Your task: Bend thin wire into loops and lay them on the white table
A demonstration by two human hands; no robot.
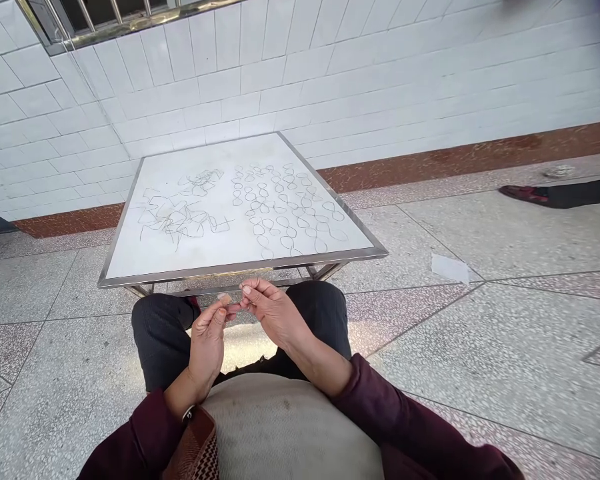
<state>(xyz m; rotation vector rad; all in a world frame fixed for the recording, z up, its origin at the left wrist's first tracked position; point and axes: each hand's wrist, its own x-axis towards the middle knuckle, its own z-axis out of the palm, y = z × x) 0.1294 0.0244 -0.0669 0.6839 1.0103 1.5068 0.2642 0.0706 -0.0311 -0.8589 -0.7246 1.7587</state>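
My left hand (pixel 208 343) and my right hand (pixel 279 321) meet above my lap, just in front of the table's near edge. Both have thumb and fingers pinched together, with the tips almost touching. Whatever lies between them is too small and thin to make out. A tan wrap, perhaps a bandage, shows at a left fingertip. On the white table (pixel 130 257), bent thin wires (pixel 180 217) lie in a loose tangle at the left. Many thin wire loops (pixel 286 205), several in figure-eight shapes, are spread out in rows on the right half.
A metal rim (pixel 245 265) borders the low table, which stands by a white tiled wall (pixel 220 87). My knees are at its near side. A white sheet (pixel 450 268) lies on the speckled floor. Another person's shoe (pixel 525 194) and leg show at the right.
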